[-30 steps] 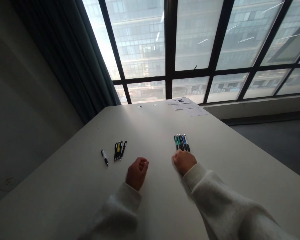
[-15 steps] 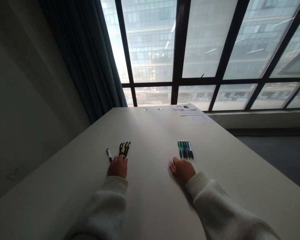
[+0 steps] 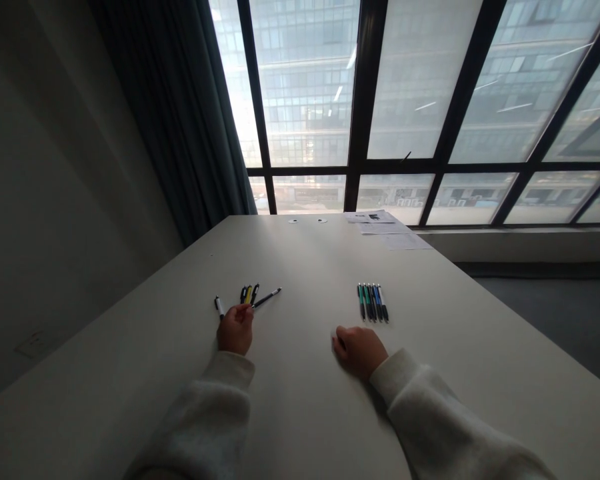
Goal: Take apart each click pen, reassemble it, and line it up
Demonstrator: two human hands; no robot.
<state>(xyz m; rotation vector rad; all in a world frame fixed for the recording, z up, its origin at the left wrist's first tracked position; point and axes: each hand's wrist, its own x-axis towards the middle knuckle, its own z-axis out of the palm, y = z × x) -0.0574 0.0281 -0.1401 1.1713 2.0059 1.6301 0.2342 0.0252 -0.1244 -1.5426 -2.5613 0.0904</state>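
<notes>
My left hand (image 3: 235, 329) pinches the lower end of a dark pen (image 3: 267, 297), which slants up and to the right. Just beyond the fingers lie several other pens, among them a yellow pen (image 3: 249, 295), their lower ends partly hidden by the hand. A white and black pen (image 3: 219, 307) lies on the left, its lower end running behind the same hand. My right hand (image 3: 360, 350) rests on the table, loosely closed, with nothing visible in it. Beyond it is a neat row of pens (image 3: 373, 303) with green, black, blue and white barrels, side by side and apart from the hand.
The white table (image 3: 300, 267) narrows toward the window. Printed sheets of paper (image 3: 385, 228) lie at its far right corner. Two small round covers (image 3: 322, 221) sit near the far edge. A dark curtain (image 3: 195, 133) hangs at the left.
The dark pen has swung out of the left group to the right, held in my left hand's fingertips. My right hand has shifted slightly left and nearer to me.
</notes>
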